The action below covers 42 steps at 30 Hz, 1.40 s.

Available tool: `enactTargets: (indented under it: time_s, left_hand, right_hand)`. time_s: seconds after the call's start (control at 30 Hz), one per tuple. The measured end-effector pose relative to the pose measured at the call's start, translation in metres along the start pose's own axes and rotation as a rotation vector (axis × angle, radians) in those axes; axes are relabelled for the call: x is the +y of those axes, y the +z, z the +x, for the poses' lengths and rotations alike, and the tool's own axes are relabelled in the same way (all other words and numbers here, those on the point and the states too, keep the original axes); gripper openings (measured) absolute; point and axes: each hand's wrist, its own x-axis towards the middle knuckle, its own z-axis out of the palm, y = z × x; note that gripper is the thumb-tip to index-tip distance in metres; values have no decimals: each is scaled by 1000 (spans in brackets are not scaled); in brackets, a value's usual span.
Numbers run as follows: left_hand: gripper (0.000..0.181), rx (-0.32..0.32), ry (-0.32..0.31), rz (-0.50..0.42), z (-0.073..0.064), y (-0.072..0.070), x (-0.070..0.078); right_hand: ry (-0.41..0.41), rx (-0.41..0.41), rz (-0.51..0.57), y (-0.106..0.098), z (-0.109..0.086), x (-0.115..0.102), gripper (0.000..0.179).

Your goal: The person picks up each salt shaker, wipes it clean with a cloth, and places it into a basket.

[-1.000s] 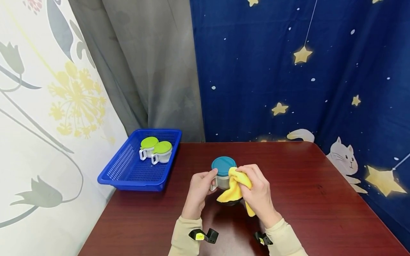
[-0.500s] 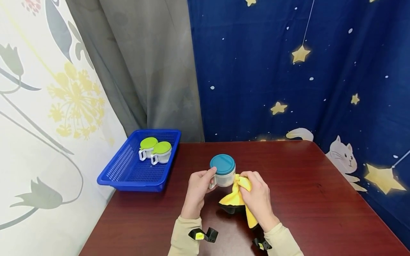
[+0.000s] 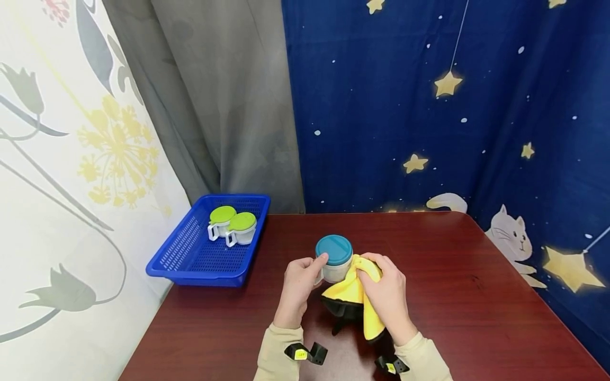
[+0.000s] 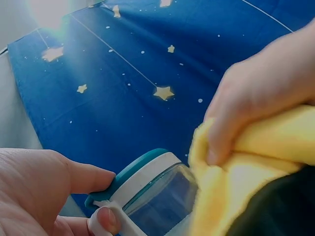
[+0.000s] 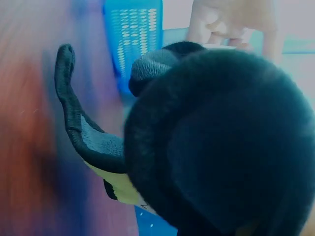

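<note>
My left hand [image 3: 296, 291] grips a clear seasoning jar [image 3: 336, 273] by its white handle, thumb on the edge of the teal lid [image 3: 333, 248]. In the left wrist view the jar [image 4: 170, 191] tilts, and its clear wall shows. A yellow cloth [image 3: 347, 290] with a dark border is bunched in my right hand [image 3: 387, 288], its upper fold against the jar's right side. The cloth's loose ends hang below the fingers. From the right wrist, the cloth's dark part [image 5: 221, 132] fills much of the view and hides the jar and most of the right hand.
At the left back of the dark red table [image 3: 429, 275] stands a blue plastic basket [image 3: 214, 275]. Two similar jars with green lids [image 3: 243, 221] sit inside it, handles toward the left front. Curtains [image 3: 381, 106] hang behind the table.
The cloth moved off the jar's front, down and right, then came back against its right side. Its ends now hang lower. The jar rose slightly and came back down, still in my left hand.
</note>
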Motion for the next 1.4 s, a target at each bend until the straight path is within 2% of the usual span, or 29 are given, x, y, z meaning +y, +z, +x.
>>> enactTargets:
  time_s: [0.2, 0.47, 0.77, 0.9, 1.17, 1.4]
  left_hand:
    - [56, 7, 5, 52, 0, 3, -4]
    - [56, 22, 13, 60, -1, 5, -3]
    - [56, 26, 14, 5, -2, 3, -3]
    - [56, 7, 7, -21, -2, 1, 0]
    - [52, -17, 24, -45, -3, -2, 8]
    - [49, -30, 24, -80, -4, -2, 6]
  right_hand:
    - [23, 34, 75, -9, 7, -14, 33]
    - [-23, 50, 100, -13, 11, -26, 34]
    - [-37, 52, 76, -8, 9, -19, 33]
    - [-7, 57, 72, -5, 8, -14, 32]
    - [95, -52, -60, 2, 1, 6, 23]
    - [104, -67, -63, 2, 2, 8, 24]
